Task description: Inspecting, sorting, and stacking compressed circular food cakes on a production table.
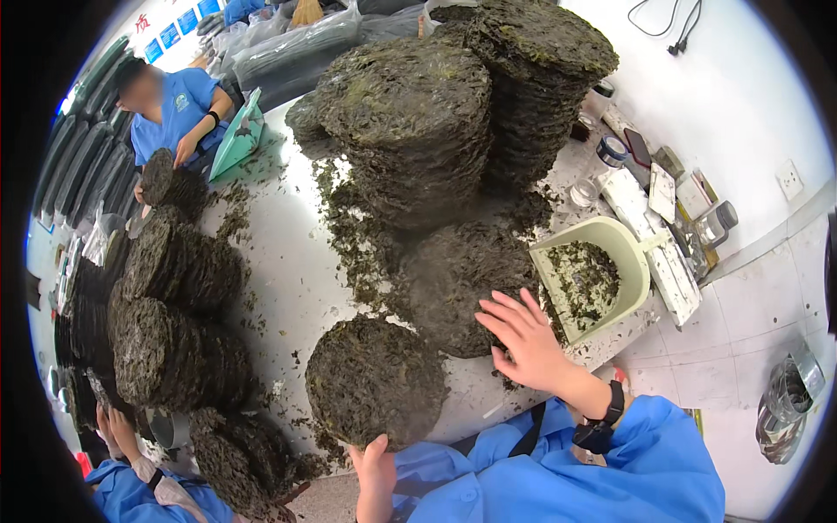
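My left hand (376, 472) grips the near edge of a round, dark dried seaweed cake (373, 381), thumb on top, tilting it at the table's front edge. My right hand (526, 343) is spread, fingers apart, over the right side of another seaweed cake (466, 283) that lies on the table; whether the fingertips touch it I cannot tell. Just beyond stands a tall stack of seaweed cakes (405, 131), with a second, taller stack (545, 87) behind it to the right.
A pale green dustpan (641, 283) with seaweed crumbs sits right of my right hand. Jars, tape (612, 150) and a phone (637, 147) lie beyond. More seaweed piles (179, 353) line the left side. A co-worker (179, 109) holds cakes at far left; another's hands (118, 433) show lower left.
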A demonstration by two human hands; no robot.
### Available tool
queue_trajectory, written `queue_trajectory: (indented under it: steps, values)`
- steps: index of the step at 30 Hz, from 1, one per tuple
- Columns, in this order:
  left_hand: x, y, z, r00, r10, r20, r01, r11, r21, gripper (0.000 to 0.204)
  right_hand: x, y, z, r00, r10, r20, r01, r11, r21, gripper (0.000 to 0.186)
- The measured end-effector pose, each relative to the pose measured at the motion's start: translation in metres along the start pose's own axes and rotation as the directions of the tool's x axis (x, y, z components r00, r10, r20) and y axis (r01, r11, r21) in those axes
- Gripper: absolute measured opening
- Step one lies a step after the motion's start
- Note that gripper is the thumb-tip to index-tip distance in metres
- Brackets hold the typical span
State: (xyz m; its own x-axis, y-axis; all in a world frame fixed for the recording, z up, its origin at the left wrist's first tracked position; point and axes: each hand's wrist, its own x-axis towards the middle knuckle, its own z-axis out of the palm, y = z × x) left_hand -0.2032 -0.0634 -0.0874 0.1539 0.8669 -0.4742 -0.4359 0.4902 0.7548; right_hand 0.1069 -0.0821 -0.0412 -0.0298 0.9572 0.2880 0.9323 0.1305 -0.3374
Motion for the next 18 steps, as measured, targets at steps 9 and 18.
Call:
queue_trajectory:
  steps: [9,18]
  values:
    - [-0.002,0.0,0.001,0.999,-0.031,0.007,0.031,0.999,0.016,0.07,0.0,0.016,0.011,0.998,-0.015,-0.057,0.012,0.998,-0.062,0.046]
    - [0.001,-0.004,0.0,0.996,-0.067,-0.063,0.069,0.997,0.026,0.067,0.006,0.043,-0.036,0.676,0.526,-0.516,-0.183,0.798,0.574,0.026]
